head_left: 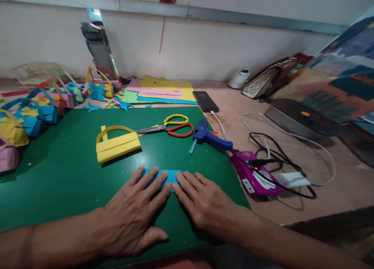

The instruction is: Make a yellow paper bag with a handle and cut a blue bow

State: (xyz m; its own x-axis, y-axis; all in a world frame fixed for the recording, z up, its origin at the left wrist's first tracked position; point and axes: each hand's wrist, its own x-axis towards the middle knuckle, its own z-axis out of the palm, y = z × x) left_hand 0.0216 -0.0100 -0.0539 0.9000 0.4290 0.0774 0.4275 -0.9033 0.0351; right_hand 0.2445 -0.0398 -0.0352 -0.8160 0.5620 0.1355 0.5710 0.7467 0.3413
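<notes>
Left hand (133, 210), spread, and right hand (204, 201), narrower, are pressed on blue paper (171, 177); a yellow paper basket (119, 147), interior hidden, is placed beyond, beside scissors (162, 127).

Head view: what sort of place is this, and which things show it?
Probably a handicraft workspace, though whether in a home or a workshop is unclear: small flower-trimmed baskets stand at the left, and scissors lie near a blue hot-glue gun.

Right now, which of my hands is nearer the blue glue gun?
Right: your right hand lies below the blue glue gun in view; your left hand is farther away, below and left.
</notes>
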